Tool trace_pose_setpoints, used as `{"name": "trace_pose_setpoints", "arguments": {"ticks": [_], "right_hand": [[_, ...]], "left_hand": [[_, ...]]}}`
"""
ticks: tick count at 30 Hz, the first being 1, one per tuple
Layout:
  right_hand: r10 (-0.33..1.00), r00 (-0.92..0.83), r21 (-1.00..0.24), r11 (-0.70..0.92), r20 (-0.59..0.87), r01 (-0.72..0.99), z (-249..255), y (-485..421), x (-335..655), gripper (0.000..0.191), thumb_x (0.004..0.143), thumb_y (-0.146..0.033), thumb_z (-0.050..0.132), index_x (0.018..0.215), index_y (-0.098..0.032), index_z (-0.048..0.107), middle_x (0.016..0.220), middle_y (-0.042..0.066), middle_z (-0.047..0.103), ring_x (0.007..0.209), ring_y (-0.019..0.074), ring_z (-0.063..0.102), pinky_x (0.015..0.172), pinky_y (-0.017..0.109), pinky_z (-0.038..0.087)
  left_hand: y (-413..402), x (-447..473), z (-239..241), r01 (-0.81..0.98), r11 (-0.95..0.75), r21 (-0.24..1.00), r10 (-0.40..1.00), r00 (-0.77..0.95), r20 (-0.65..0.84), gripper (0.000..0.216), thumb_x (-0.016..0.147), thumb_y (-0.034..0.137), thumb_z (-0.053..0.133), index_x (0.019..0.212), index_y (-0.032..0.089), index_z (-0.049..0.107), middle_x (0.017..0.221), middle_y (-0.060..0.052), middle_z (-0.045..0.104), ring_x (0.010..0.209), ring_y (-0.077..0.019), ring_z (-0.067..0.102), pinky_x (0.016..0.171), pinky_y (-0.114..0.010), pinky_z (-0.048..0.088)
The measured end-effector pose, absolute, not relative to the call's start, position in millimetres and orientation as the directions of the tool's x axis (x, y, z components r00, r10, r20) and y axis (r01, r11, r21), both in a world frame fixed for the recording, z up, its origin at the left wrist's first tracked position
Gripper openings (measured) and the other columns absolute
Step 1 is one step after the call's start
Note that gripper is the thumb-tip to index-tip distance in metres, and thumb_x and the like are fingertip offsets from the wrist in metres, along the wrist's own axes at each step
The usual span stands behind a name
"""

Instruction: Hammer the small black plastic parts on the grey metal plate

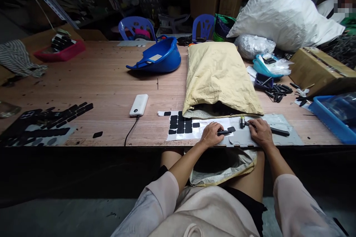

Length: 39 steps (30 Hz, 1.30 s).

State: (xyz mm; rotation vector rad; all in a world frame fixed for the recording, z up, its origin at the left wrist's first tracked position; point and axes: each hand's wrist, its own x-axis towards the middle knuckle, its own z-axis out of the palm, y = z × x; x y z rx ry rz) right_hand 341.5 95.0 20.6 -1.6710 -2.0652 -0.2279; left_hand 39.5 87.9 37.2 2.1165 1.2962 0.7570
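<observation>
At the table's front edge, my left hand (pixel 212 134) is closed on a short black rod-like piece (pixel 224 132), whose tip points right. Beside that tip lies a loose black pad (pixel 231 129). My right hand (pixel 260 132) is wrapped round a small hammer (pixel 280 132); its metal and yellowish head sticks out to the left of the fingers and its black handle to the right. Both hands rest over a grey sheet (pixel 286 122). Left of them, a white backing sheet (pixel 172 137) carries several black rounded pads (pixel 181 123).
Behind my hands lies a yellow sack (pixel 217 74), its mouth towards me; another open sack (pixel 228 174) sits on my lap. A white power bank (pixel 139 104) with a cable, a blue basin (pixel 164 57), black pieces (pixel 278 92) and a blue tray (pixel 330 118) surround the work spot.
</observation>
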Motion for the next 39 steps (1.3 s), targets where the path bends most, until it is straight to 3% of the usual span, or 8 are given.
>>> {"name": "trace_pose_setpoints", "arguments": {"ticks": [7,15,18,21,25,30,34,39], "right_hand": [[0.867,-0.15,-0.154,0.25,0.474,0.956,22,94,339,0.022,0.094,-0.029,0.055,0.105,-0.023,0.073,0.098,0.009,0.066,0.092,0.025,0.056,0.084,0.04,0.045],[0.865,-0.137,-0.172,0.247,0.483,0.954,20,94,338,0.022,0.091,-0.029,0.056,0.103,-0.024,0.073,0.098,0.009,0.066,0.092,0.0253,0.055,0.084,0.041,0.044],[0.864,-0.139,-0.156,0.241,0.483,0.958,21,94,338,0.022,0.093,-0.031,0.054,0.103,-0.024,0.073,0.098,0.008,0.066,0.09,0.0247,0.055,0.083,0.04,0.044],[0.865,-0.14,-0.152,0.24,0.481,0.959,20,94,338,0.022,0.094,-0.03,0.054,0.104,-0.024,0.073,0.098,0.008,0.066,0.091,0.0244,0.056,0.084,0.039,0.044],[0.863,-0.135,-0.168,0.244,0.487,0.955,19,94,337,0.022,0.092,-0.029,0.055,0.104,-0.023,0.073,0.098,0.009,0.066,0.092,0.0251,0.055,0.086,0.041,0.045],[0.871,-0.128,-0.18,0.238,0.475,0.954,20,94,336,0.023,0.093,-0.03,0.054,0.103,-0.023,0.073,0.098,0.009,0.066,0.091,0.025,0.055,0.084,0.04,0.043],[0.877,-0.121,-0.209,0.242,0.466,0.947,22,92,335,0.021,0.093,-0.029,0.055,0.103,-0.024,0.073,0.096,0.008,0.065,0.091,0.0243,0.055,0.085,0.04,0.043],[0.888,-0.101,-0.23,0.225,0.449,0.947,23,90,333,0.02,0.092,-0.028,0.056,0.104,-0.023,0.073,0.099,0.007,0.065,0.094,0.0236,0.054,0.086,0.038,0.042]], "left_hand": [[11,19,23,0.437,-0.61,0.661,0.719,0.655,0.23,0.026,0.079,0.015,0.06,0.103,0.023,0.066,0.099,-0.005,0.07,0.09,-0.0209,0.066,0.082,-0.03,0.053],[-9,10,-17,0.818,-0.284,0.5,0.78,0.5,-0.376,0.025,0.077,0.013,0.065,0.099,0.023,0.067,0.1,-0.008,0.077,0.096,-0.0287,0.074,0.082,-0.036,0.057],[-7,14,-16,0.874,-0.233,0.425,0.758,0.438,-0.484,0.018,0.081,0.016,0.065,0.098,0.02,0.069,0.101,-0.013,0.078,0.097,-0.0322,0.075,0.083,-0.039,0.058],[-9,18,-1,0.814,-0.282,0.508,0.758,0.514,-0.402,0.017,0.08,0.019,0.068,0.097,0.021,0.071,0.104,-0.011,0.078,0.094,-0.0294,0.075,0.081,-0.037,0.057],[16,28,35,0.615,-0.313,0.724,0.802,0.579,-0.145,0.008,0.084,0.022,0.066,0.079,0.021,0.071,0.081,-0.002,0.075,0.074,-0.0187,0.069,0.071,-0.027,0.052],[104,39,71,0.618,-0.17,0.767,0.983,0.166,0.085,0.018,0.094,0.026,0.059,0.083,0.018,0.071,0.086,-0.006,0.075,0.079,-0.0186,0.068,0.073,-0.028,0.051],[160,46,80,0.775,0.102,0.623,0.993,-0.115,-0.018,0.023,0.096,0.03,0.06,0.096,0.013,0.075,0.107,-0.018,0.074,0.098,-0.0292,0.072,0.081,-0.035,0.055],[183,54,78,0.798,0.28,0.533,0.958,-0.193,-0.215,0.024,0.088,0.031,0.067,0.099,0.013,0.079,0.112,-0.023,0.075,0.106,-0.0361,0.073,0.082,-0.037,0.055]]}}
